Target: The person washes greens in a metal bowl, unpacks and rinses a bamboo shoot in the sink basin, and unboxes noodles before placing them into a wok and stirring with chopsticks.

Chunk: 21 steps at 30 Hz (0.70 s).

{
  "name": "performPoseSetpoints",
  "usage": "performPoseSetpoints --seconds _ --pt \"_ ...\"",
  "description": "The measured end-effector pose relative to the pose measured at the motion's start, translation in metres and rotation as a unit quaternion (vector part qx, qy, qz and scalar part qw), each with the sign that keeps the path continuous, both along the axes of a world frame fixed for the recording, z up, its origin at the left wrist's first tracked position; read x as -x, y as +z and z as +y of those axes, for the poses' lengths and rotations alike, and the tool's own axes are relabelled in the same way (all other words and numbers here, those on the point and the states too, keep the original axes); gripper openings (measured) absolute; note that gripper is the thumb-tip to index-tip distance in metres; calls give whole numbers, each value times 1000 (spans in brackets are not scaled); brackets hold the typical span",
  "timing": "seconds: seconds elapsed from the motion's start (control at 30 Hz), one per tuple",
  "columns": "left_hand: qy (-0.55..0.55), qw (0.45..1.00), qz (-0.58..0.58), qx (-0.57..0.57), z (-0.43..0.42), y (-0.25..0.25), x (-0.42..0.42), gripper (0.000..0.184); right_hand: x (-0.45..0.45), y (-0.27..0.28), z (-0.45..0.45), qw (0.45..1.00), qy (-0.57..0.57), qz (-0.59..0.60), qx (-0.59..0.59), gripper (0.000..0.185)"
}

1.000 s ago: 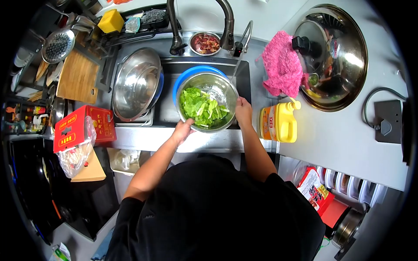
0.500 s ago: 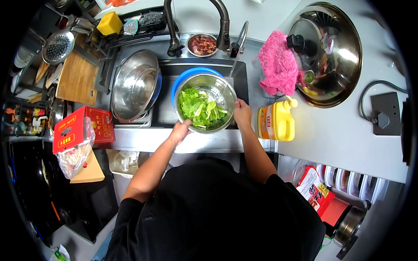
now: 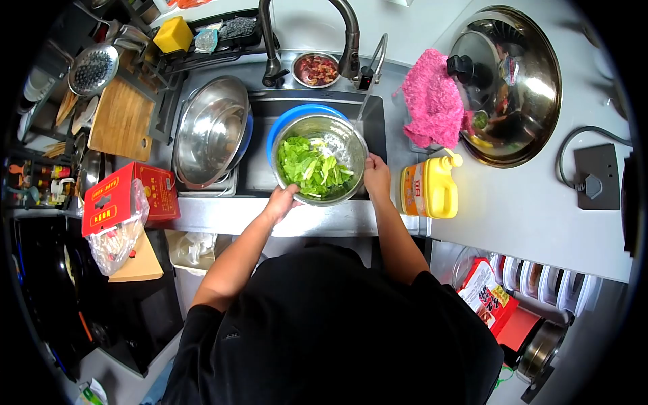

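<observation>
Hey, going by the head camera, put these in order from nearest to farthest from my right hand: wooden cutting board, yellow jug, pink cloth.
From your right hand on the bowl's rim:
1. Yellow jug, just to its right on the counter.
2. Pink cloth, also to the right, beyond the jug.
3. Wooden cutting board, far off to the left, past the sink.

Clock centred on the greens bowl (image 3: 351,158): three steel bowls, counting that one, the meat bowl (image 3: 316,69) at 12 and the large bowl (image 3: 212,131) between 9 and 10. Two hands: left hand (image 3: 282,201) at 7, right hand (image 3: 376,177) between 3 and 4. Two faucets: pull-down faucet (image 3: 349,44) past 12, slim faucet (image 3: 382,59) at 1. One domed lid (image 3: 526,101) and one pink cloth (image 3: 432,101) at 2; one skimmer (image 3: 93,69) at 10.
</observation>
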State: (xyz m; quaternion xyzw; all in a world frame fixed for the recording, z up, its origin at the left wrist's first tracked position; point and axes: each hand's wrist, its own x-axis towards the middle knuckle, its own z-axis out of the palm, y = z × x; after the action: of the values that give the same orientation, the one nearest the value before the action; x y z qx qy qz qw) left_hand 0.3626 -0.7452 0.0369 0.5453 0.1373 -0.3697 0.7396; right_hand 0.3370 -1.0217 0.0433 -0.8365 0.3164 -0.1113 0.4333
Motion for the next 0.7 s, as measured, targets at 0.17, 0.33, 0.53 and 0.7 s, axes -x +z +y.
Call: performPoseSetpoints --seconds 0.17,0.33,0.53,0.7 --pt "-7 1000 3 -2 0 -2 -2 54 1 -6 -2 1000 -1 6 -3 36" --pt "1 1000 3 2 2 -4 -1 56 3 -1 0 1000 -4 6 -13 36" --pt "-5 1000 -2 -25 1 -2 -1 52 2 -9 -3 1000 -7 -4 -24 34" --pt "-2 1000 1 -14 2 -1 -2 55 1 -9 -5 1000 -5 -9 -4 34"
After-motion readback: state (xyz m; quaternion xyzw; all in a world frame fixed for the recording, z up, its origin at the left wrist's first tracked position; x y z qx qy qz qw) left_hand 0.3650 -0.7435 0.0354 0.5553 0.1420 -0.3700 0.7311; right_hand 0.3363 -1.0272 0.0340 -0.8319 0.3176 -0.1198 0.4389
